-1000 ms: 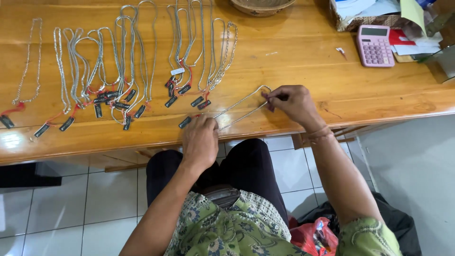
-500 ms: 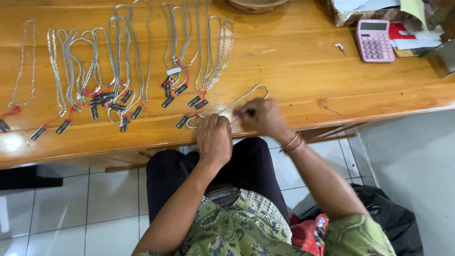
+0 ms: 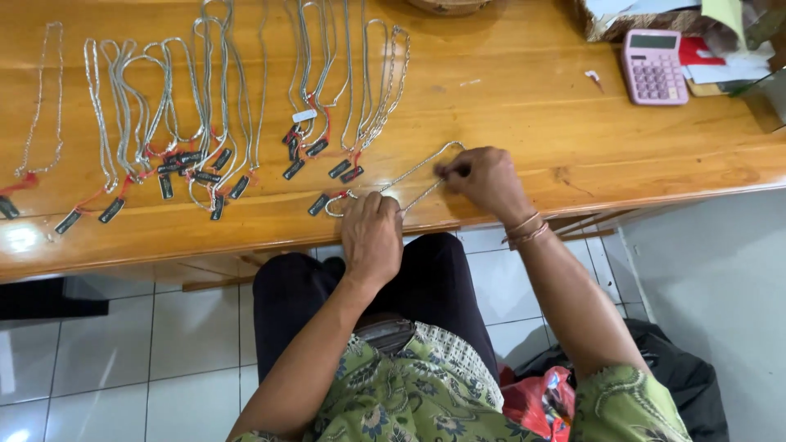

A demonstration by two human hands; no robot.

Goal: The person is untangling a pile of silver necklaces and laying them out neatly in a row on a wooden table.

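Moved closer since before: right hand (image 3: 485, 178), pinching silver chain (image 3: 413, 176) loop at 3 o'clock; left hand (image 3: 372, 233) pressing tag end at tabletop (image 3: 524, 115) edge. Step: straightening chain. Next likely needs aligning beside other chains (image 3: 205, 106).

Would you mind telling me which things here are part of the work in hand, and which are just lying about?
In hand:
- silver chain, pinched by the right hand
- left hand, pressing its tagged end
- tagged chains in rows

Lying about:
- pink calculator
- papers
- basket
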